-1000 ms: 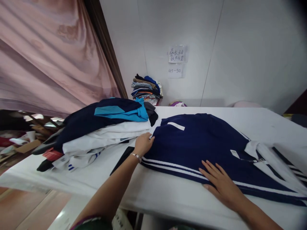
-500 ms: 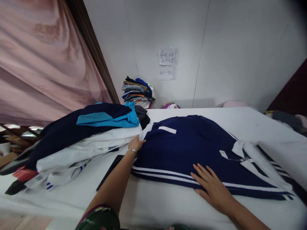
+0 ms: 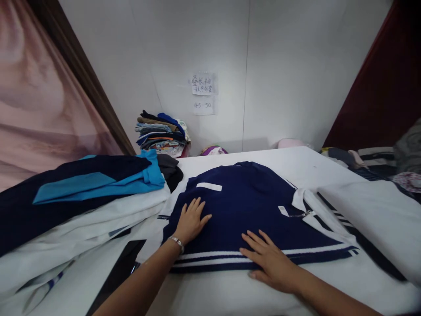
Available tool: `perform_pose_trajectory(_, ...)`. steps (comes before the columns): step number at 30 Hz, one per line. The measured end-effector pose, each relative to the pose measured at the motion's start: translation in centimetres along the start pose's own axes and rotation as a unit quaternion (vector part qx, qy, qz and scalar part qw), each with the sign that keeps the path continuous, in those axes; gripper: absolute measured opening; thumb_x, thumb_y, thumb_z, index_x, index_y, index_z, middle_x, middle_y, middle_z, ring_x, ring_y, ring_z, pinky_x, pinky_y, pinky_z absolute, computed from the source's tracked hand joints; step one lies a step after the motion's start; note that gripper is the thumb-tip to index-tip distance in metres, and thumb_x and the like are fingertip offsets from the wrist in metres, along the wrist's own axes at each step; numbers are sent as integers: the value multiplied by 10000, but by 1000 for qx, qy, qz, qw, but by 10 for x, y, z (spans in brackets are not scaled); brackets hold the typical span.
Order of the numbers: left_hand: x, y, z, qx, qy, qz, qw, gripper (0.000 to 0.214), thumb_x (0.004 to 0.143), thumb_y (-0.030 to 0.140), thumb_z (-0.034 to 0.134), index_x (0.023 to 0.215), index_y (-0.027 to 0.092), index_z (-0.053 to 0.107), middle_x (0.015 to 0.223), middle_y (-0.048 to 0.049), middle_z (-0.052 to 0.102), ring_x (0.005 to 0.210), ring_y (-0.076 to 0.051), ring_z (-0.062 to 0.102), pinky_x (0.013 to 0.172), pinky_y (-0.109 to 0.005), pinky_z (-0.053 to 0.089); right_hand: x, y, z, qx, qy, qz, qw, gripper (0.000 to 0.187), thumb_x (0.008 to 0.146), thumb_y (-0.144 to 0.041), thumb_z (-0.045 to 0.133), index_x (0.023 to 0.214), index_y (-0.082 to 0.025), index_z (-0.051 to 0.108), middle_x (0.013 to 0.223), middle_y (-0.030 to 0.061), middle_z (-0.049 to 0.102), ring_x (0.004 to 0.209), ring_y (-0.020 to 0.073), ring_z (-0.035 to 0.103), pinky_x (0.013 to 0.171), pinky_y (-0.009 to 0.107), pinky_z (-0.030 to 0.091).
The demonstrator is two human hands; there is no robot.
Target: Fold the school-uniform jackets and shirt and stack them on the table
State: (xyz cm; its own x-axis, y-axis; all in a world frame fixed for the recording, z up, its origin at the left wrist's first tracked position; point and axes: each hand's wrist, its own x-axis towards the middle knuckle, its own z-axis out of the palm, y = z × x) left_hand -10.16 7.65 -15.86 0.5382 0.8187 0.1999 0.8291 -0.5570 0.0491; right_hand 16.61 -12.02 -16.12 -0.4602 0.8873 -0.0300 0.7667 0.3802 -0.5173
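A navy blue zip-neck jacket (image 3: 237, 210) with white stripes lies spread on the white table in the head view. My left hand (image 3: 190, 221) rests flat on its left part, fingers apart, a silver bracelet at the wrist. Over the striped near edge lies my right hand (image 3: 271, 263), open, with its fingers spread on the cloth. Neither hand grips anything. The jacket's white collar and zip pull (image 3: 307, 214) are at its right end. A white label (image 3: 209, 187) shows near its upper left.
Left of the jacket lies a heap of navy, light blue and white garments (image 3: 95, 184). A folded clothes stack (image 3: 162, 134) stands against the back wall, below paper notes (image 3: 204, 94). White clothing with black stripes (image 3: 378, 219) lies to the right on the table (image 3: 204, 298).
My left hand has let go of the jacket's left edge and now lies flat on the cloth. My right hand stays on the striped edge. The view has turned right.
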Motion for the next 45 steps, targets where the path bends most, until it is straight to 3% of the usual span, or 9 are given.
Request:
perform_pose_trajectory(4, -5, 1, 23, -1, -43, -20, 999, 612, 906, 554, 375, 1386, 184, 462, 1463, -114, 436, 1375, -284, 350, 1117, -508, 265, 2, 10, -20, 60, -9, -5, 998, 520, 904, -479, 514, 1405, -367, 429, 1545, 35, 267, 1430, 270, 202, 1147, 561, 135)
perform_pose_trajectory(10, -4, -2, 25, 9, -38, -21, 999, 626, 907, 563, 360, 1392, 179, 460, 1469, -103, 429, 1387, -281, 328, 1122, -498, 255, 56, 98, -92, 18, 234, 73, 969, 380, 892, -399, 516, 1195, -218, 658, 1389, 95, 521, 1338, 248, 408, 1118, 452, 304)
perform_pose_trajectory(13, -5, 0, 23, 7, -48, -28, 998, 626, 906, 562, 360, 1395, 183, 456, 1479, -96, 414, 1391, -277, 323, 1124, -495, 256, 103, 148, -128, -20, 290, 167, 942, 314, 894, -311, 488, 1107, -206, 694, 1303, 80, 597, 1209, 222, 544, 1067, 385, 374)
perform_pose_trajectory(19, -5, 1, 21, 0, -58, -39, 998, 623, 903, 558, 364, 1400, 191, 447, 1491, -87, 397, 1395, -270, 315, 1127, -494, 258, 191, 194, -171, -89, 254, 263, 927, 359, 938, -249, 361, 1036, -161, 695, 1065, 86, 699, 1019, 212, 621, 906, 311, 447)
perform_pose_trajectory(27, -7, 4, 16, -10, -69, -46, 997, 610, 907, 558, 352, 1404, 216, 439, 1502, -70, 378, 1399, -264, 311, 1130, -493, 261, 265, 224, -166, -101, 161, 311, 931, 448, 876, -285, 533, 1321, -228, 526, 1370, 109, 530, 1284, 273, 439, 1008, 401, 369)
perform_pose_trajectory(31, -6, 5, 13, -10, -77, -54, 996, 608, 903, 556, 366, 1406, 220, 435, 1508, -64, 368, 1404, -263, 299, 1132, -495, 261, 275, 235, -162, -78, 134, 344, 926, 540, 782, -338, 653, 1289, -181, 553, 1280, 156, 589, 1171, 290, 545, 931, 387, 432)
perform_pose_trajectory(36, -6, 6, 12, -12, -85, -57, 995, 609, 906, 549, 365, 1410, 214, 427, 1514, -62, 359, 1410, -256, 286, 1139, -491, 247, 268, 230, -165, -38, 176, 354, 918, 241, 664, -236, 724, 893, -161, 702, 977, 132, 703, 977, 287, 635, 824, 355, 468)
perform_pose_trajectory(42, -6, 5, 15, -25, -71, -54, 996, 613, 906, 558, 361, 1408, 213, 429, 1506, -77, 377, 1404, -261, 297, 1134, -488, 250, 246, 204, -192, 13, 395, 315, 863, 313, 864, -349, 468, 1073, -157, 600, 1077, 123, 663, 977, 225, 600, 809, 312, 462)
perform_pose_trajectory(45, -6, 5, 15, -26, -65, -51, 996, 611, 907, 553, 362, 1401, 203, 441, 1499, -87, 387, 1399, -267, 307, 1129, -490, 253, 220, 190, -205, 105, 529, 263, 800, 367, 867, -420, 411, 1072, -149, 548, 1034, 88, 649, 889, 177, 595, 744, 271, 475)
